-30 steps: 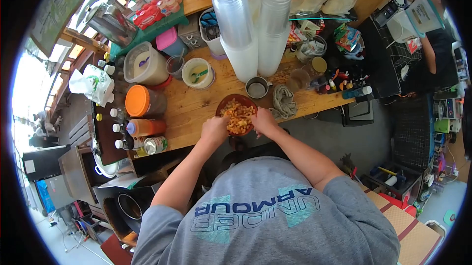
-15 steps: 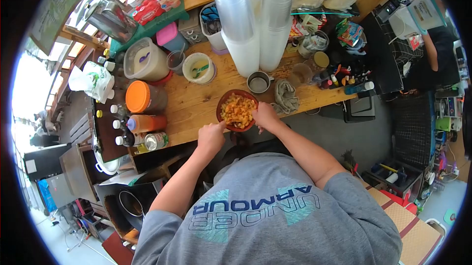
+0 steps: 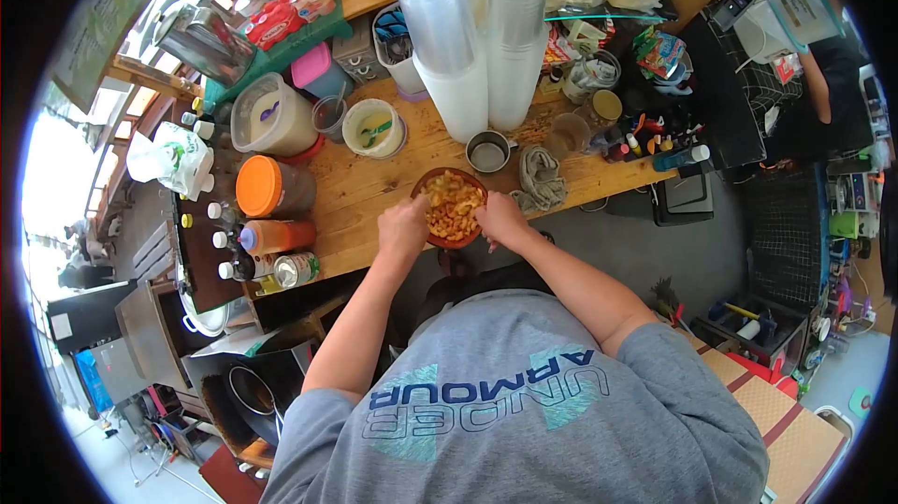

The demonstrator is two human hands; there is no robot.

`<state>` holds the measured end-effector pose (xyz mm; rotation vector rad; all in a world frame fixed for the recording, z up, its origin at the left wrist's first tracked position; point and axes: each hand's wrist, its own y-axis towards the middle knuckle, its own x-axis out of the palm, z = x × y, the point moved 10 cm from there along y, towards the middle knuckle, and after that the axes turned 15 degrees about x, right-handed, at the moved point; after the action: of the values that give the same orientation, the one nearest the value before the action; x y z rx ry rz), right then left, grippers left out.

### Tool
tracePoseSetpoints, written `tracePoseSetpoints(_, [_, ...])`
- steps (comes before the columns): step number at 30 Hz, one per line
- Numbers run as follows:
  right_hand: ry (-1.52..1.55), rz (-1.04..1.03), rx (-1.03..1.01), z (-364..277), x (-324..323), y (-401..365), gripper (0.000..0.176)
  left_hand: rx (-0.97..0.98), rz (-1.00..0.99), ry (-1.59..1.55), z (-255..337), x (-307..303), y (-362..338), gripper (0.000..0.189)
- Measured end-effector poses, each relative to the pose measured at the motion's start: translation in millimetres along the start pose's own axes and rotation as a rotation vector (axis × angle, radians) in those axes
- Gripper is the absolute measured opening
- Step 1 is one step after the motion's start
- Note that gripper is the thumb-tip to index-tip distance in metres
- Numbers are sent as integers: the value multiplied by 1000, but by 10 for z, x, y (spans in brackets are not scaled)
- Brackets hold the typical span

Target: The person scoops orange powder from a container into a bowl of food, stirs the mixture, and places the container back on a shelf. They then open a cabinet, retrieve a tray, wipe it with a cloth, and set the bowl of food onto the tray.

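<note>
A reddish-brown bowl (image 3: 453,244) of orange-yellow chopped food (image 3: 456,207) is at the front edge of the wooden table. My right hand (image 3: 502,222) is closed on the bowl's right rim, with the fingertips at the food. My left hand (image 3: 402,227) is closed in a fist at the left rim; what its fingers hold is hidden. Just behind the bowl is a metal cup (image 3: 488,152), and a crumpled grey cloth (image 3: 540,179) lies to the right of the cup.
Tall stacks of clear plastic cups (image 3: 440,46) stand behind the metal cup. A white tub (image 3: 370,141) with a green spoon and an orange-lidded jar (image 3: 259,186) are to the left. Several bottles (image 3: 281,237) line the left end. A person's arm (image 3: 817,88) shows at far right.
My left hand has moved up along the bowl's left side. The food has shifted inside the bowl. My right hand stays at the right rim.
</note>
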<state>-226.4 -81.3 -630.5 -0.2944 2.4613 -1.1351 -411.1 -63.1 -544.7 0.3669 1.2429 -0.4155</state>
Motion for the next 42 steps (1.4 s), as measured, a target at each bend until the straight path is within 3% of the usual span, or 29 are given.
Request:
tracePoseSetpoints(2, [21, -4, -27, -34, -18, -5, 35, 72, -66, -3, 99, 219, -88, 20])
tracePoseSetpoints(6, [23, 1, -23, 54, 3, -16, 37, 102, -138, 0, 187, 55, -42, 21])
tracePoseSetpoints(8, [3, 3, 2, 0, -15, -25, 38, 66, 46, 30, 57, -133, 136, 21])
tracePoseSetpoints(12, [62, 3, 12, 70, -43, 46, 38, 101, -72, 58, 141, 135, -149, 11])
tracePoseSetpoints(14, [74, -45, -10, 103, 41, 2, 36, 137, -141, 37, 186, 94, -128, 15])
tracePoseSetpoints(16, [76, -31, 15, 153, 69, -14, 35, 24, -26, 92, 66, -131, -35, 19])
tracePoseSetpoints(18, [140, 2, -51, 89, 56, -63, 35, -7, -82, 117, -11, -46, -49, 20])
tracePoseSetpoints(20, [159, 56, -61, 42, 41, -116, 36, -185, -255, 55, -60, 125, -221, 23])
tracePoseSetpoints(22, [186, 101, -53, 48, -3, -159, 36, -207, -260, 19, -1, 132, -281, 24])
tracePoseSetpoints(24, [166, 7, -4, 91, 90, -138, 32, -290, -189, -218, -2, 178, -312, 20])
tracePoseSetpoints(28, [162, 56, -37, 89, 77, -158, 29, -344, -48, -290, 80, 175, -274, 14])
tracePoseSetpoints(33, [234, -65, 27, 159, 190, -97, 30, -152, -64, -3, 319, -31, -493, 16])
tracePoseSetpoints(35, [261, -82, 47, 205, 232, -79, 27, 47, 37, 19, 514, 57, -596, 19])
tracePoseSetpoints(40, [273, -72, 66, 189, 185, -109, 31, -22, 56, -36, 338, -175, -551, 27])
tracePoseSetpoints(42, [278, -66, 79, 146, 160, -102, 32, -29, -126, -64, 377, -139, -635, 31])
